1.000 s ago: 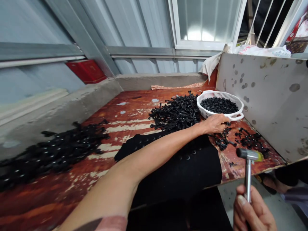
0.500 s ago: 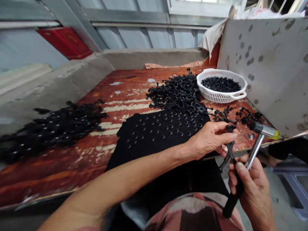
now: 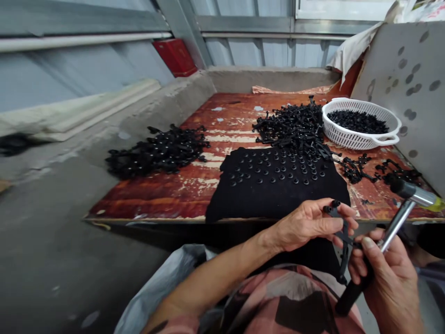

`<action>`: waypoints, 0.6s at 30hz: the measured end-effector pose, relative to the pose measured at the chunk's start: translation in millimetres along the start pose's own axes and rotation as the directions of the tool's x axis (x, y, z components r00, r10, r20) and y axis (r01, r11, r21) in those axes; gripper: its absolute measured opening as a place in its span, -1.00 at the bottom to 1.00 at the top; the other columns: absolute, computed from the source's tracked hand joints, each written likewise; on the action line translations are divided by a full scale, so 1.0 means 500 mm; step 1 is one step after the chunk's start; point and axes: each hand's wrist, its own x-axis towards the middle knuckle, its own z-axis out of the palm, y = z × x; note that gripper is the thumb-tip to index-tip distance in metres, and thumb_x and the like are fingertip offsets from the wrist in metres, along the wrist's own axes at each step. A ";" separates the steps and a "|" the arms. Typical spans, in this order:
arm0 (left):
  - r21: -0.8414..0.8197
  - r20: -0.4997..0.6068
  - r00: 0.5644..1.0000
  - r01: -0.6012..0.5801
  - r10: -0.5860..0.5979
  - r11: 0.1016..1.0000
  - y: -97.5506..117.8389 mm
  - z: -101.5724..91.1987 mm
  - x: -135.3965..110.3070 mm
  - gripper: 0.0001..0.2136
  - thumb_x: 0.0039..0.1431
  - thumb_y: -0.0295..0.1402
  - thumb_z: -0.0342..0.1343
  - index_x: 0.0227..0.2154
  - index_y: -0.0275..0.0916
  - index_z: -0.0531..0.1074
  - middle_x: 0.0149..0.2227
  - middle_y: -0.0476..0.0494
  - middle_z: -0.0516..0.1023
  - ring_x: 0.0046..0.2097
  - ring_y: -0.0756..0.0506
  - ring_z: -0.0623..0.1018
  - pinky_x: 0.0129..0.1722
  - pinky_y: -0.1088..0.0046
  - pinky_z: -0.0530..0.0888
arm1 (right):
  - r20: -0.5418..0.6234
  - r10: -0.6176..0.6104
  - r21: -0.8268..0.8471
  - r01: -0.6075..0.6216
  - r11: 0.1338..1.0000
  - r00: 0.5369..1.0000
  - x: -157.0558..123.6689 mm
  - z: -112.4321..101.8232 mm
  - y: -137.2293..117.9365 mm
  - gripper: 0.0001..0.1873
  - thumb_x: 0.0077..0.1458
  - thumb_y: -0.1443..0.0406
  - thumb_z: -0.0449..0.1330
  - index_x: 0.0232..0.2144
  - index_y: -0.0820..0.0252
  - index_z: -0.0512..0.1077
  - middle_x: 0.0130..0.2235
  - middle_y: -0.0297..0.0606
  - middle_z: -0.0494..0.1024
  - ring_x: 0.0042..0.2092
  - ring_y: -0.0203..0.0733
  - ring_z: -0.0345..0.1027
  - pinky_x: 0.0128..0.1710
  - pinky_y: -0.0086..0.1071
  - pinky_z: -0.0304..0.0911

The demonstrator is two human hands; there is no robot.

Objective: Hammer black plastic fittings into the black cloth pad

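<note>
Between thumb and fingers, my left hand grips a branched black plastic piece with small round knobs at its ends. My right hand is wrapped round the black handle of a hammer, whose metal head with a black face and a yellow end points up and right. The right thumb and forefinger also touch one arm of the plastic piece. Just beyond my hands, a black cloth lies over the table edge. Rows of small round black parts stand on it.
Behind the cloth a heap of black branched pieces lies on the worn red table; another pile is at left. A white basket holds small black parts. Loose black scraps lie at right, near a spotted board.
The view has turned left, so the table appears further right. The plastic piece has tilted slightly between my hands; my right hand still holds the hammer.
</note>
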 end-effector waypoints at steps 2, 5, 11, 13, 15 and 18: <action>-0.080 0.065 0.997 -0.029 0.034 0.996 -0.016 -0.006 -0.009 -0.54 -0.08 -0.12 0.39 -0.14 -0.29 0.52 -0.18 -0.24 0.54 -0.13 -0.11 0.54 -0.15 0.37 0.46 | 0.018 0.053 0.023 -0.054 0.998 0.998 -0.003 0.001 0.003 -0.68 -0.01 0.21 0.41 -0.28 0.06 0.34 -0.58 -0.51 0.39 -0.67 -0.45 0.14 -0.72 -0.59 0.14; -0.135 0.032 0.994 -0.101 0.106 0.986 -0.046 -0.005 -0.014 -0.58 -0.11 -0.12 0.40 -0.23 -0.30 0.56 -0.22 -0.24 0.54 -0.18 -0.10 0.53 -0.14 0.36 0.43 | 0.096 0.189 0.055 -0.194 0.979 0.977 -0.006 0.003 0.006 -0.64 -0.05 0.20 0.43 -0.29 0.08 0.34 -0.55 -0.49 0.40 -0.68 -0.48 0.10 -0.73 -0.60 0.12; -0.105 -0.130 0.971 -0.214 0.200 0.971 -0.077 0.003 -0.026 -0.56 -0.21 0.02 0.39 -0.46 -0.29 0.54 -0.47 -0.11 0.50 -0.37 -0.04 0.48 -0.23 0.36 0.42 | 0.150 0.226 -0.017 -0.226 0.974 0.963 -0.015 -0.001 0.025 -0.70 -0.01 0.17 0.40 -0.30 0.07 0.37 -0.51 -0.46 0.40 -0.67 -0.47 0.07 -0.74 -0.59 0.07; -0.047 -0.151 0.966 -0.217 0.208 0.975 -0.073 -0.001 -0.041 -0.55 -0.14 0.04 0.35 -0.43 -0.31 0.55 -0.50 -0.11 0.50 -0.42 -0.02 0.47 -0.24 0.38 0.42 | 0.136 0.200 -0.106 -0.187 0.977 0.970 -0.012 -0.008 0.034 -0.69 -0.01 0.12 0.39 -0.29 0.08 0.41 -0.54 -0.45 0.37 -0.63 -0.42 0.13 -0.72 -0.58 0.10; 0.031 -0.195 0.961 -0.192 0.194 0.981 -0.067 -0.005 -0.060 -0.57 -0.07 0.01 0.33 -0.40 -0.34 0.55 -0.50 -0.11 0.51 -0.43 0.01 0.47 -0.25 0.42 0.41 | 0.126 0.145 -0.171 -0.122 0.978 0.981 -0.008 -0.013 0.037 -0.69 0.00 0.08 0.38 -0.29 0.10 0.43 -0.57 -0.45 0.34 -0.61 -0.39 0.15 -0.70 -0.57 0.10; 0.108 -0.255 0.963 -0.060 0.086 0.992 -0.062 -0.006 -0.085 -0.58 -0.04 -0.01 0.31 -0.38 -0.34 0.53 -0.52 -0.06 0.49 -0.49 0.04 0.44 -0.37 0.49 0.38 | 0.167 0.058 -0.224 -0.020 0.974 0.984 -0.004 -0.008 0.026 -0.69 0.05 0.06 0.33 -0.26 0.10 0.45 -0.58 -0.44 0.33 -0.62 -0.38 0.14 -0.69 -0.54 0.10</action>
